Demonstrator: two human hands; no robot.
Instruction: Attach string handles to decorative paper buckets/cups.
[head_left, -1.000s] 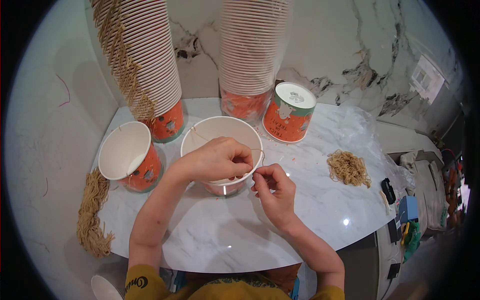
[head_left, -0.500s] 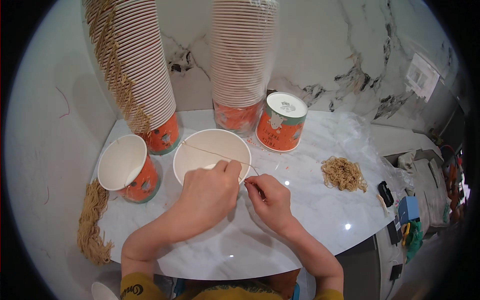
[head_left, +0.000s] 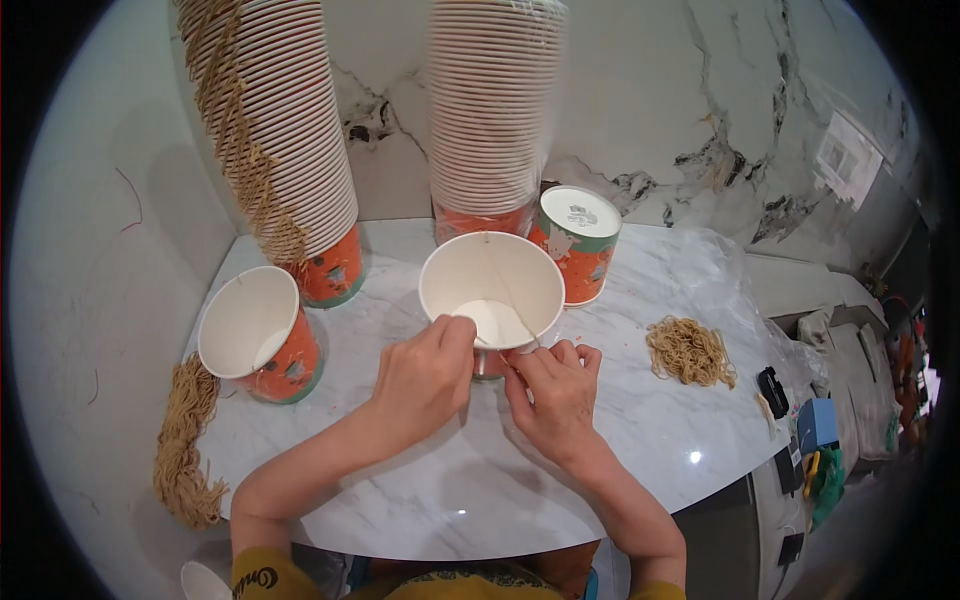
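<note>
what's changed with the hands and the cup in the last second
Both hands slid from over the cup's mouth toward its near rim. The left hand and right hand now pinch at the near edge of the open paper cup, with a thin string crossing inside. The other open cup, lidded cup and stacks stayed put.

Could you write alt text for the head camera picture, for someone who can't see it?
Two bare hands, left hand and right hand, pinch the near rim of an open white paper cup on a marble table. Tall cup stacks stand behind.
</note>
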